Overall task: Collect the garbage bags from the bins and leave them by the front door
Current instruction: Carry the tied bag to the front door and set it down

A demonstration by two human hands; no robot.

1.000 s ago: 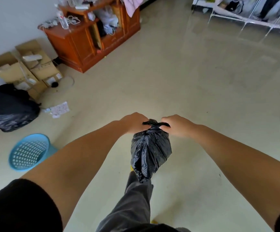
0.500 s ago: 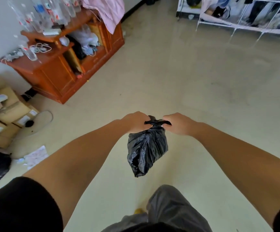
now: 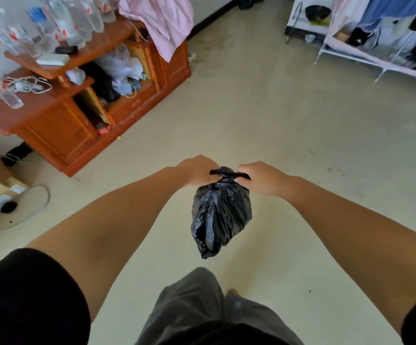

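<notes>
Both hands point(image 3: 229, 179) pinch the garbage bag point(image 3: 220, 215) — open floor point(image 3: 276, 115) ahead

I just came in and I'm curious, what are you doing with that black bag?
A person holds a small black garbage bag out in front, off the floor. The left hand and the right hand each grip one end of the knot at its top, as if pulling it tight. The bag hangs over the pale floor, with a wooden cabinet to the left. No door is in view.

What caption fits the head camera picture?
Left hand and right hand pull a knotted black garbage bag above the floor.
</notes>
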